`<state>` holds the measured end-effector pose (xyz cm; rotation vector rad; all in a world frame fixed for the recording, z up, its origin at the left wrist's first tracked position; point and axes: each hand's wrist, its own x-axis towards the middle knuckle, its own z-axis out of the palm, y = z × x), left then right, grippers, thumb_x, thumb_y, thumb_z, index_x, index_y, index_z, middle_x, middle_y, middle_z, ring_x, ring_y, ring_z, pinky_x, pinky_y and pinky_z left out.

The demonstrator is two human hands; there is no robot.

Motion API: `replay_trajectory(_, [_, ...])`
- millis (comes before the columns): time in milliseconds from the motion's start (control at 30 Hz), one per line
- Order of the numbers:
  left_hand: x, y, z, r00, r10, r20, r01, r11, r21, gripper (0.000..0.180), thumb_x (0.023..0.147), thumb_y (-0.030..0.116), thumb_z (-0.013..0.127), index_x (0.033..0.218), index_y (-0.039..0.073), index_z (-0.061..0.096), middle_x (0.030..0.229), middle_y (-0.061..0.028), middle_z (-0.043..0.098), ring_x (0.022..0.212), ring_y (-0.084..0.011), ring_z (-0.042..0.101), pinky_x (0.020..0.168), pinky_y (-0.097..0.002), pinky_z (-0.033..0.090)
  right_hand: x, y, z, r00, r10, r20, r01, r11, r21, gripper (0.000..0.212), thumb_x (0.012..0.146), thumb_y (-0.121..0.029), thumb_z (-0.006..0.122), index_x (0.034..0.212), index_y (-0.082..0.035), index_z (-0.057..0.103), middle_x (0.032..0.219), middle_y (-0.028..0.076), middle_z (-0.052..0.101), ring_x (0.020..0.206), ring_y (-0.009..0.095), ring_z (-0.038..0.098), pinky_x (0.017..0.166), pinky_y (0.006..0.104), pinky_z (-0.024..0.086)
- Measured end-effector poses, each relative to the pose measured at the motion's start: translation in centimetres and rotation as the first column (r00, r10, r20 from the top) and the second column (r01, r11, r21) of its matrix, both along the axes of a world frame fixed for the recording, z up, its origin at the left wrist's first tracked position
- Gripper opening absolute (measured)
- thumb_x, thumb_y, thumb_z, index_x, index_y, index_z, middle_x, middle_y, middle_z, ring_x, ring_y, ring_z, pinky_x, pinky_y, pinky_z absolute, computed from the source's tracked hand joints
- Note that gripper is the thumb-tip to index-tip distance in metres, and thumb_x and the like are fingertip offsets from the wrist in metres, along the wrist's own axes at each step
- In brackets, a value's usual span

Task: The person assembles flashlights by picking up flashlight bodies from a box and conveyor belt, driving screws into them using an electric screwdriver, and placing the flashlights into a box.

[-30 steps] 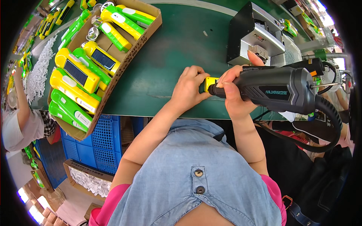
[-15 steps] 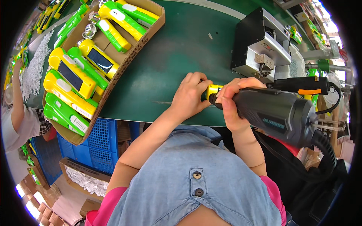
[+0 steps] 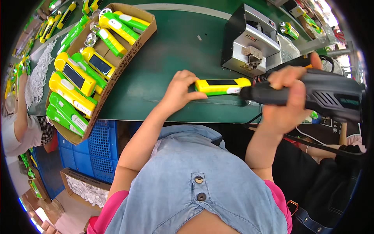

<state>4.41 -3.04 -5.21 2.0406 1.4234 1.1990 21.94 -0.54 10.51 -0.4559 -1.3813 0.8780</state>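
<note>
My left hand (image 3: 180, 93) pinches one end of a yellow and green flashlight (image 3: 222, 86) between thumb and fingers. The flashlight lies lengthwise over the green tabletop, its dark solar panel showing. In my right hand (image 3: 286, 95) is a black handheld power tool (image 3: 337, 93), fingers wrapped round its front part and blurred by motion. The tool's narrow nose points left, close by the flashlight's right end; whether they touch I cannot tell.
At the left stands a cardboard box (image 3: 134, 50) of several similar flashlights. A black and silver machine (image 3: 249, 43) is beyond my right hand. Small white pieces (image 3: 41, 76) are heaped far left, near another person's arm (image 3: 21, 101). Blue crates (image 3: 102, 144) stand below the table edge.
My right hand has moved right with the power tool, uncovering the flashlight's body. My left hand has shifted slightly left. The whole view has also shifted a little.
</note>
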Motion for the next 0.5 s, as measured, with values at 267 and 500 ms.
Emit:
replay_trajectory(267, [-3.7,-1.5,2.3,0.644,0.256,0.721,0.176,0.867,-0.466,0.040,0.082,0.013,0.061,0.114,-0.007,0.048,0.095,-0.0120,0.061,0.080,-0.0159,0.059,0.066,-0.0256,0.049,5.5,-3.8,-2.2,0.992,-0.121,0.022,0.122,0.989,-0.088,0.065,0.075,-0.009,0.060,0.128,0.007,0.025,0.072,0.007,0.050,0.057,0.014,0.049,0.057,0.0276,0.045])
replay_trajectory(500, [-2.8,-1.4,4.6,0.537,0.143,0.831,0.224,0.926,-0.303,0.039,0.082,0.008,0.060,0.115,-0.006,0.046,0.105,-0.0134,0.058,0.092,-0.0179,0.058,0.078,-0.0284,0.049,3.9,-6.2,-4.9,0.990,0.138,0.011,-0.130,0.954,-0.271,0.064,0.071,-0.006,0.066,0.123,0.006,0.031,0.069,0.007,0.055,0.058,0.013,0.053,0.056,0.0238,0.045])
